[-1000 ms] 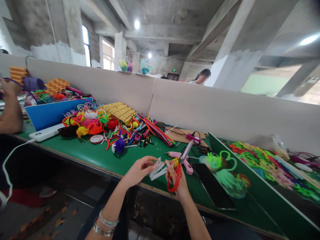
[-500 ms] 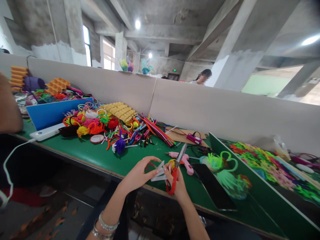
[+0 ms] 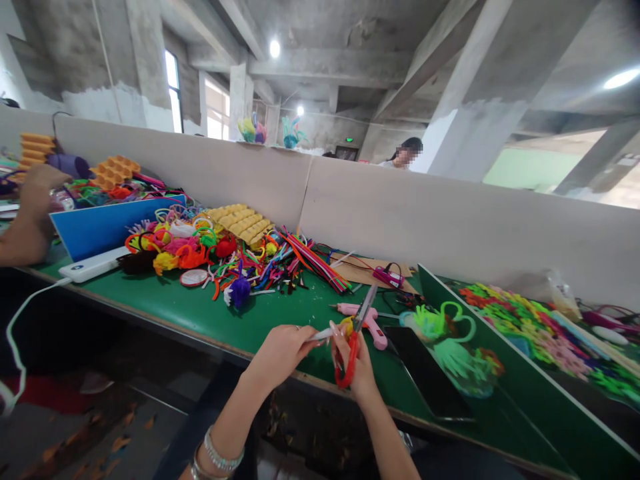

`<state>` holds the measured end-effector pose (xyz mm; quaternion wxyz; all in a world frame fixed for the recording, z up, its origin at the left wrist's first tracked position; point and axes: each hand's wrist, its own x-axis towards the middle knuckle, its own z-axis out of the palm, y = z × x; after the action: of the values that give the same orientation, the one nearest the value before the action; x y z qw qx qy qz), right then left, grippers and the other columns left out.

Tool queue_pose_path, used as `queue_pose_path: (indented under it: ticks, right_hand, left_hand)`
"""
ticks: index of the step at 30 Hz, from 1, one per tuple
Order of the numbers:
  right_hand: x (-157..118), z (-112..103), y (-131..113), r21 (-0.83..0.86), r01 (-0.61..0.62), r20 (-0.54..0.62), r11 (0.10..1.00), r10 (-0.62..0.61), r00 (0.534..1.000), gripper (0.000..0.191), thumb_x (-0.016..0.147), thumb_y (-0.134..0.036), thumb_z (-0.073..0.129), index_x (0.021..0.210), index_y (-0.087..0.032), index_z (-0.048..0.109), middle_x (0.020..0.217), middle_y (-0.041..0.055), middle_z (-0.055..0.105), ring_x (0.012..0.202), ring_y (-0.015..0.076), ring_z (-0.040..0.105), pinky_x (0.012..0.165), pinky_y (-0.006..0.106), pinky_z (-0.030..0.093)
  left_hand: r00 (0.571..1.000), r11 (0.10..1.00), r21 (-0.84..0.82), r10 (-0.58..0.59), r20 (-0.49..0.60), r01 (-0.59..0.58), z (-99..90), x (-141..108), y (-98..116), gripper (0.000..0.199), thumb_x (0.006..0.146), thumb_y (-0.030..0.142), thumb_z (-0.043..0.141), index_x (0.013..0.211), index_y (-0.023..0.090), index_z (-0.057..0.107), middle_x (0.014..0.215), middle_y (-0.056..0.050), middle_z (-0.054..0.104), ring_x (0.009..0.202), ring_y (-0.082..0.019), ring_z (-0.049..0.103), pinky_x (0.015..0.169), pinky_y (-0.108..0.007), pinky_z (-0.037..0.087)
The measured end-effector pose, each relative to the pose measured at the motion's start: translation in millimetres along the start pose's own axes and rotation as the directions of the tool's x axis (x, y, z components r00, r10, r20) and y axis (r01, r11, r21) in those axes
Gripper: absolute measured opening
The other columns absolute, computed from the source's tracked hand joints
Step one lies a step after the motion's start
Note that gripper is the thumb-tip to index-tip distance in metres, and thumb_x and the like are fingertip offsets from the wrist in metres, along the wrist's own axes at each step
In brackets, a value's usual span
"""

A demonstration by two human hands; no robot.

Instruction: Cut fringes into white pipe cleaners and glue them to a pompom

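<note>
My left hand [image 3: 286,349] is closed in a pinch on white pipe cleaner pieces [image 3: 323,334], bunched together and pointing right. My right hand [image 3: 357,363] is closed around the red handles of a pair of scissors [image 3: 354,343], whose blades point up and away from me. Its fingertips meet the far end of the white pieces. Just behind the right fingers shows a bit of yellow fuzzy material [image 3: 347,325]; whether it is held I cannot tell. A pink glue gun [image 3: 373,327] lies right behind the scissors.
A black phone [image 3: 425,373] and green fuzzy figures [image 3: 457,353] lie to the right, before a green divider [image 3: 500,360]. Colourful pipe cleaners [image 3: 280,263], a yellow egg tray [image 3: 243,223] and a white power strip [image 3: 95,265] are leftward. Another person's arm [image 3: 30,217] is at far left.
My left hand has closed up and lowered slightly; the white pieces, fanned apart before, are now gathered together. The scissors shifted slightly right. The other person's hand has come into view.
</note>
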<state>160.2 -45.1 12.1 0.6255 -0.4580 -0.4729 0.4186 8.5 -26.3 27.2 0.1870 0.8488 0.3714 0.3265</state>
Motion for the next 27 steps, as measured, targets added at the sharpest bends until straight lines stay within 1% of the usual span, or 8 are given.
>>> queue_pose_path:
  ticks: [2,4,7,10,14,17,21,27]
  right_hand:
    - [0.8,-0.7,-0.4,0.046,0.000,-0.016,0.999,0.001,1.000,0.031,0.066,-0.046,0.061,0.073,-0.022,0.041,0.051,-0.0083,0.041,0.037,0.0047,0.033,0.033,0.019,0.026]
    - [1.6,-1.7,-1.0,0.068,0.005,-0.019,0.998,-0.003,1.000,0.031,0.067,-0.047,0.059,0.071,-0.022,0.040,0.054,-0.0076,0.044,0.037,0.0044,0.034,0.033,0.019,0.026]
    - [1.6,-2.3,-2.0,0.070,0.009,-0.017,0.997,-0.008,1.000,0.032,0.067,-0.046,0.060,0.071,-0.022,0.039,0.052,-0.0085,0.042,0.036,0.0039,0.033,0.032,0.018,0.026]
    - [0.4,-1.3,-2.3,0.053,0.004,-0.013,0.999,-0.003,1.000,0.033,0.066,-0.045,0.062,0.072,-0.023,0.038,0.050,-0.0101,0.038,0.036,0.0034,0.031,0.033,0.017,0.026]
    - [-0.2,-0.5,-0.6,0.011,0.009,0.043,1.000,-0.009,0.999,0.032,0.068,-0.043,0.061,0.072,-0.023,0.036,0.053,-0.0103,0.037,0.036,0.0026,0.030,0.034,0.017,0.025]
    - [0.8,-1.3,1.5,-0.065,0.065,0.058,0.996,-0.062,0.996,0.028,0.071,-0.040,0.059,0.072,-0.022,0.037,0.059,-0.0089,0.040,0.039,0.0024,0.032,0.036,0.017,0.027]
    - [2.5,-1.7,3.3,-0.201,0.141,0.030,0.969,-0.137,0.990,0.026,0.070,-0.039,0.059,0.073,-0.021,0.040,0.062,-0.0074,0.042,0.046,0.0041,0.036,0.044,0.018,0.035]
    - [2.8,-0.3,1.2,-0.316,0.195,0.044,0.929,-0.191,0.981,0.023,0.071,-0.036,0.057,0.077,-0.021,0.042,0.065,-0.0060,0.045,0.053,0.0065,0.042,0.055,0.021,0.042]
  left_hand:
    - [0.997,0.992,-0.126,-0.016,-0.080,0.006,-0.4,1.5,-1.9,0.023,0.082,0.032,0.044,0.090,0.021,0.063,0.079,-0.005,0.063,0.076,-0.018,0.057,0.071,-0.027,0.041]
    - [0.980,0.964,-0.266,-0.068,-0.187,0.016,-0.3,3.8,-4.4,0.022,0.080,0.034,0.048,0.086,0.020,0.065,0.087,-0.006,0.061,0.083,-0.018,0.055,0.074,-0.026,0.040]
    - [0.940,0.910,-0.408,-0.204,-0.274,0.079,1.1,7.3,-9.1,0.022,0.076,0.035,0.054,0.075,0.017,0.066,0.080,-0.005,0.055,0.076,-0.016,0.051,0.063,-0.023,0.040]
    - [0.921,0.839,-0.530,-0.295,-0.256,0.121,3.6,9.5,-14.5,0.023,0.073,0.036,0.056,0.078,0.016,0.067,0.073,-0.003,0.052,0.067,-0.013,0.048,0.055,-0.021,0.038]
    - [0.918,0.646,-0.754,-0.359,-0.167,0.115,7.8,11.4,-21.0,0.032,0.067,0.040,0.061,0.086,0.013,0.065,0.078,-0.004,0.059,0.065,-0.012,0.050,0.056,-0.021,0.041]
    - [0.903,0.540,-0.832,-0.411,-0.126,0.129,8.4,12.0,-22.7,0.037,0.064,0.042,0.064,0.087,0.012,0.064,0.078,-0.004,0.062,0.059,-0.010,0.049,0.052,-0.020,0.039]
    - [0.902,0.481,-0.869,-0.418,-0.111,0.116,3.8,11.7,-20.5,0.037,0.064,0.041,0.063,0.086,0.012,0.066,0.076,-0.004,0.064,0.060,-0.010,0.051,0.051,-0.019,0.038]
    - [0.920,0.434,-0.897,-0.380,-0.096,0.086,-0.6,11.4,-19.2,0.034,0.067,0.038,0.062,0.090,0.013,0.067,0.083,-0.006,0.067,0.074,-0.016,0.056,0.064,-0.024,0.043]
